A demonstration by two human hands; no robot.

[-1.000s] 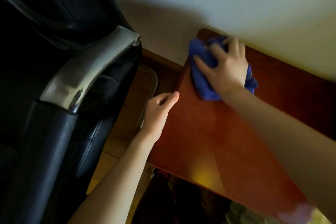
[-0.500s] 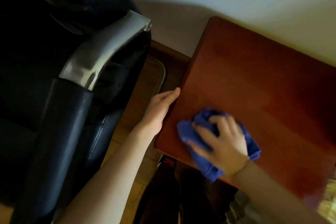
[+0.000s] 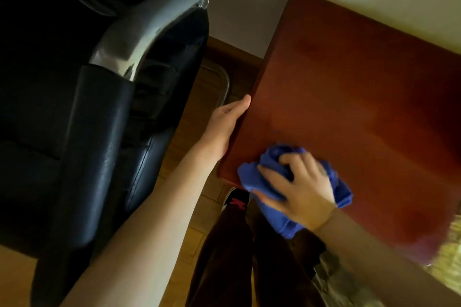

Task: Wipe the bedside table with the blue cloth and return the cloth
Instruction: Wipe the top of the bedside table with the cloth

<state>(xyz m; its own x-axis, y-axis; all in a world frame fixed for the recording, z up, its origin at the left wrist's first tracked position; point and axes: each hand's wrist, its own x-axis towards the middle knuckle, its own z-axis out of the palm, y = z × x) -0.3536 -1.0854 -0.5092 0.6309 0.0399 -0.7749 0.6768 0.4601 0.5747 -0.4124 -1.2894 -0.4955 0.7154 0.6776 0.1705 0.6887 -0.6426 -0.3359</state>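
On the left we see the black chair point(image 3: 74, 132) with its silver armrest point(image 3: 139, 40), and just beside it our left hand point(image 3: 224, 127) lies flat against the table point(image 3: 349, 97) along its left edge, fingers straight in an open grip holding nothing, much where it was half a second ago. Further right, our right hand point(image 3: 301, 189) presses down on the bunched blue cloth point(image 3: 262, 182) with fingers curled into it at the table's near-left corner. Compared with a second ago, the cloth has come from the far corner by the wall to this near edge, part of it overhanging.
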